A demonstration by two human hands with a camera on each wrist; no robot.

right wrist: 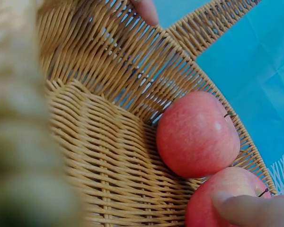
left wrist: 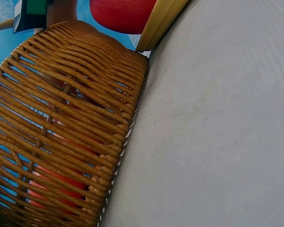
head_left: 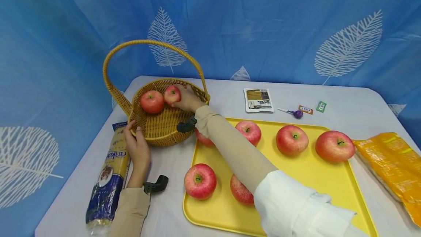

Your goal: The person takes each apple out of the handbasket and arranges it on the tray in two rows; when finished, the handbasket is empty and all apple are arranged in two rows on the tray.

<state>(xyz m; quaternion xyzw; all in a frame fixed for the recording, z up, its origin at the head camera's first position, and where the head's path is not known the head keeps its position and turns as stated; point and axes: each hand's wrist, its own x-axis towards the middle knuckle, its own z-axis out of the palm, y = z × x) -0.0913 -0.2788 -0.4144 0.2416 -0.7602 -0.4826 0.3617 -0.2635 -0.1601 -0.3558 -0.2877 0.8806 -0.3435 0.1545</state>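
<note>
Inside the wicker basket [head_left: 161, 127] my right hand [head_left: 188, 100] holds a red apple [head_left: 172, 94], its thumb pressed along the apple's side in the right wrist view. This apple lies right beside another apple [right wrist: 196, 135] at the basket's far left wall. My left hand [head_left: 139, 153] grips the basket's near left rim; a fingertip [right wrist: 146, 10] shows over that rim in the right wrist view. From the left wrist, the woven wall [left wrist: 71, 118] fills the left side, with red showing through its gaps. The tall basket handle [head_left: 154, 42] arches above both hands.
A yellow tray [head_left: 315, 182] bearing several apples lies under my right forearm. Left of my left hand is a blue-and-gold packet [head_left: 110, 176]. A white sachet [head_left: 258, 100], a lollipop [head_left: 297, 114] and two small sweets lie behind the tray. An orange bag [head_left: 393, 167] sits at right.
</note>
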